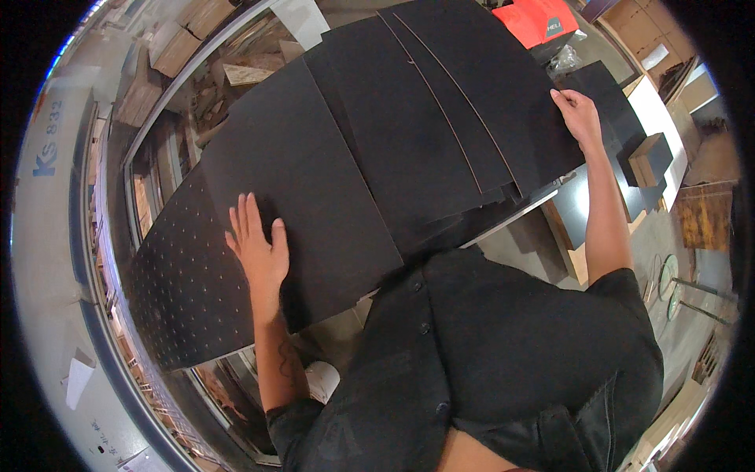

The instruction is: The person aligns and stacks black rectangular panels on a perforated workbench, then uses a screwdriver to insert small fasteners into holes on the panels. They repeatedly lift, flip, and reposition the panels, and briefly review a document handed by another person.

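Note:
Dark flat panels lie across the work surface in front of me. My left hand [259, 248] rests with spread fingers on the left black panel [314, 197], near the studded black table [185, 291]. My right hand [580, 118] is closed at the right edge of another black panel [503, 86], fingers bent around that edge. Two thin brown-edged strips [448, 102] run across the panels between my hands. Panel edges overlap near the middle, and what lies beneath them is hidden.
A long pale machine body [51, 212] curves along the left side. An orange-red piece of equipment [539, 22] stands at the far right. Dark boards [649, 161] are stacked beyond my right forearm. A white container [321, 380] sits below the table's near edge.

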The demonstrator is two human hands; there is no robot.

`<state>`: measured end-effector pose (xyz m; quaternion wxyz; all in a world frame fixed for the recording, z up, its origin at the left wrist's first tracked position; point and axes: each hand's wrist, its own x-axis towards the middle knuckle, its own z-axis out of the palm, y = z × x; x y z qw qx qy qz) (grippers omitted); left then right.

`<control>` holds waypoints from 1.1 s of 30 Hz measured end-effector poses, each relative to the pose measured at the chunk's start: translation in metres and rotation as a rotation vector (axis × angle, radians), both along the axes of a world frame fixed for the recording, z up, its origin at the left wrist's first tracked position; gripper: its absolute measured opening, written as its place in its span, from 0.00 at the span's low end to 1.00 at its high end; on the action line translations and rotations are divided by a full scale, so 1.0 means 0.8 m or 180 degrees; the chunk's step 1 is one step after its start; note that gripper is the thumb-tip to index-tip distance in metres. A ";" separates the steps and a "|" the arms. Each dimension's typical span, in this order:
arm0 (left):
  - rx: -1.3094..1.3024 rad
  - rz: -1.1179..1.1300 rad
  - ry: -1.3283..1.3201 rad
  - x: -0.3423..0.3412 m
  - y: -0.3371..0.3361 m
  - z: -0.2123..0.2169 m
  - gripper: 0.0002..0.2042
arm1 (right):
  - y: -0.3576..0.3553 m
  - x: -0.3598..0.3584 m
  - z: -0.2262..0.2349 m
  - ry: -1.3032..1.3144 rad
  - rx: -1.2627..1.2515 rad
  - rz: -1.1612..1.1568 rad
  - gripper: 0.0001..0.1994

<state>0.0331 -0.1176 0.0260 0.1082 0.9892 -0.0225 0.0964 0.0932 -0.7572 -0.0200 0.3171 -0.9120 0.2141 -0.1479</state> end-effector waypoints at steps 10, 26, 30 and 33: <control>0.0587 -0.1950 0.0251 0.053 -0.193 0.007 0.33 | -0.013 0.009 0.008 0.0217 0.0412 0.0028 0.23; 0.0248 -0.2280 0.0140 0.055 -0.298 -0.029 0.39 | -0.004 0.029 -0.022 0.0150 0.0623 0.0708 0.31; 0.0242 -0.2331 0.0128 0.070 -0.312 -0.035 0.40 | -0.010 0.023 -0.018 -0.0026 0.1209 0.0902 0.28; 0.0194 -0.2361 0.0210 0.066 -0.304 -0.030 0.41 | -0.009 0.014 -0.019 -0.0028 0.0971 0.0767 0.26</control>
